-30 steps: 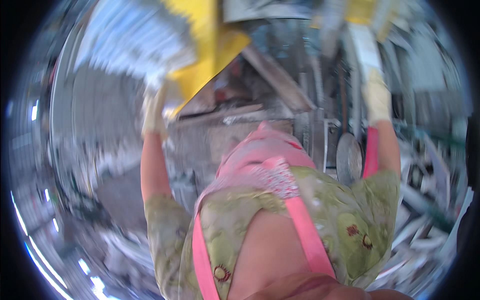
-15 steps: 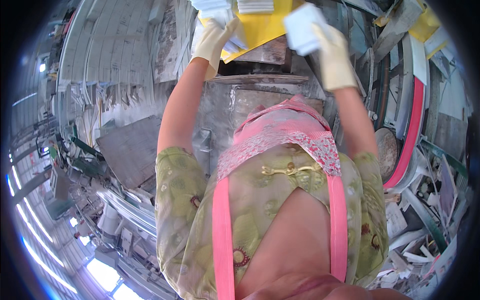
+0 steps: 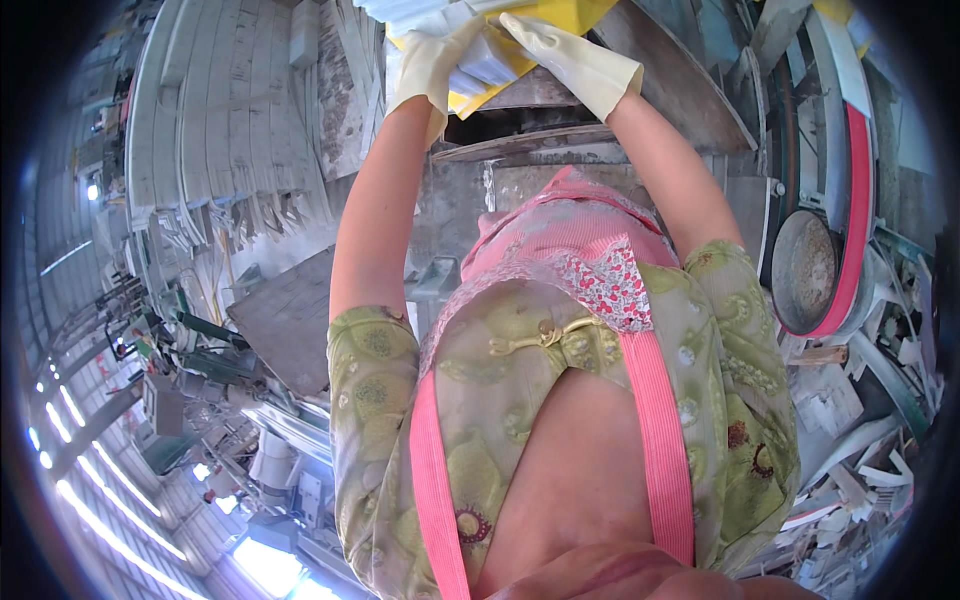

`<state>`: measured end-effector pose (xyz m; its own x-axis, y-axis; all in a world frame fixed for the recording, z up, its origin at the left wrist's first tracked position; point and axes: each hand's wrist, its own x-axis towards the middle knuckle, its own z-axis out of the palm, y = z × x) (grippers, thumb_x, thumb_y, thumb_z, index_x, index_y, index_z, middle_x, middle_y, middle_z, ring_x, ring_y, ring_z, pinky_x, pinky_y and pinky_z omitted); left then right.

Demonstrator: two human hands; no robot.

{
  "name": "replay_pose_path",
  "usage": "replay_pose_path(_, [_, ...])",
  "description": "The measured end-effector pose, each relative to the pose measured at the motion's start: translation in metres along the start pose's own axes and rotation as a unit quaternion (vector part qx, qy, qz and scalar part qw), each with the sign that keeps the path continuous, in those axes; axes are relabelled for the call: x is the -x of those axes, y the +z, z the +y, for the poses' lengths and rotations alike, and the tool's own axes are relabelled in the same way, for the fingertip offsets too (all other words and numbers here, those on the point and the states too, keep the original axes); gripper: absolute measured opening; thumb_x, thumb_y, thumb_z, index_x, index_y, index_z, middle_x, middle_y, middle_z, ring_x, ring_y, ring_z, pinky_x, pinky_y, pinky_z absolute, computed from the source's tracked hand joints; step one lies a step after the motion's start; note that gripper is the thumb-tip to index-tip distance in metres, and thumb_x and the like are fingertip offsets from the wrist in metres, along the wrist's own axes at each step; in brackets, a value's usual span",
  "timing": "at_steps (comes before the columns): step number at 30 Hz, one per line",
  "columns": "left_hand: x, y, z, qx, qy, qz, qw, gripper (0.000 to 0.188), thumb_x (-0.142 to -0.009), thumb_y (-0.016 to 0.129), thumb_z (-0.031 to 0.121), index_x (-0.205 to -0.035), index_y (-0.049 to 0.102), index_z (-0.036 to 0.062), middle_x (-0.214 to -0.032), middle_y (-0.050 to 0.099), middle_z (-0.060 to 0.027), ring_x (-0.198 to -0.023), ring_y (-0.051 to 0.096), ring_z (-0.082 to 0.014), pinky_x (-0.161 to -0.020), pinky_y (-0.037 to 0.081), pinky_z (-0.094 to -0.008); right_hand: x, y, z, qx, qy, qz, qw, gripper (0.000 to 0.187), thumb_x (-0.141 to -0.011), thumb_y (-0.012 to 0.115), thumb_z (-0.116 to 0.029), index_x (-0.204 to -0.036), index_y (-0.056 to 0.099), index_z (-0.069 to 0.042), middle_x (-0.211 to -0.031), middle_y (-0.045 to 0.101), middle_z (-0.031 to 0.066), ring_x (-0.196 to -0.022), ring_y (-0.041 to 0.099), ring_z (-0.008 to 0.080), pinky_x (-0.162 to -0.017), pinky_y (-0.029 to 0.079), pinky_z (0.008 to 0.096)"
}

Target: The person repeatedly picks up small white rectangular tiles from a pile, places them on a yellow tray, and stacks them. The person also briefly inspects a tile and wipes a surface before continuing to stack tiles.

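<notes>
1. The white pieces (image 3: 488,62) look smooth, pale and flat-sided, with straight edges and a faint bluish cast (their layered ends show as thin parallel lines).
2. They sit at the upper edge of the view, slanting between the two gloves, over a bright yellow sheet (image 3: 578,14).
3. The left hand (image 3: 437,62), in a cream glove, lies against their left side; whether its fingers close around them I cannot tell.
4. The right hand (image 3: 575,62), gloved alike, reaches its extended fingers to their upper right; its grip is unclear.
</notes>
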<state>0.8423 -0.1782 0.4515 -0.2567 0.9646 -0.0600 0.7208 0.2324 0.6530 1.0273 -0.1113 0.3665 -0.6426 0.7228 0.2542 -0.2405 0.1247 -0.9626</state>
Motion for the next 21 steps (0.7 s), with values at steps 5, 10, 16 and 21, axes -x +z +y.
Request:
replay_pose_path(5, [0.009, -0.003, 0.022, -0.004, -0.036, 0.019, 0.999, 0.075, -0.087, 0.075, 0.044, -0.144, 0.053, 0.0012, -0.128, 0.067, -0.0151, -0.119, 0.063, -0.0252, -0.101, 0.048, -0.0369, 0.044, -0.062, -0.028, 0.102, 0.048, 0.025, 0.993, 0.044, -0.108, 0.047, -0.028, -0.142, 0.055, 0.0, -0.141, 0.059, 0.0154, -0.135, 0.053, 0.0248, -0.115, 0.04, 0.0376])
replay_pose_path(10, [0.015, -0.005, 0.031, 0.027, -0.132, 0.044, 0.99, 0.077, -0.085, 0.076, 0.053, -0.139, 0.06, 0.0001, -0.137, 0.064, -0.0149, -0.126, 0.06, -0.0237, -0.106, 0.045, -0.0362, 0.127, -0.187, -0.076, 0.06, 0.11, 0.215, 0.968, 0.041, -0.107, 0.055, -0.03, -0.128, 0.063, 0.005, -0.125, 0.07, 0.0143, -0.117, 0.066, 0.0185, -0.105, 0.049, 0.0307])
replay_pose_path(16, [0.029, 0.014, 0.032, 0.041, -0.123, 0.103, 0.986, 0.087, -0.086, 0.076, 0.047, -0.149, 0.042, -0.0039, -0.142, 0.053, -0.0237, -0.132, 0.052, -0.0328, -0.111, 0.04, -0.0418, 0.244, -0.368, -0.121, 0.36, 0.088, 0.435, 0.821, 0.044, -0.105, 0.051, -0.034, -0.121, 0.066, 0.005, -0.115, 0.075, 0.014, -0.11, 0.07, 0.0197, -0.102, 0.049, 0.0332])
replay_pose_path(21, [0.005, 0.013, -0.003, -0.109, -0.156, 0.145, 0.971, 0.098, -0.084, 0.077, 0.05, -0.152, 0.033, -0.0064, -0.149, 0.045, -0.028, -0.135, 0.049, -0.0388, -0.112, 0.04, -0.0446, 0.257, -0.487, -0.12, 0.544, 0.132, 0.455, 0.692, 0.053, -0.102, 0.051, -0.047, -0.125, 0.067, -0.001, -0.123, 0.071, 0.0165, -0.119, 0.065, 0.0307, -0.104, 0.047, 0.0371])
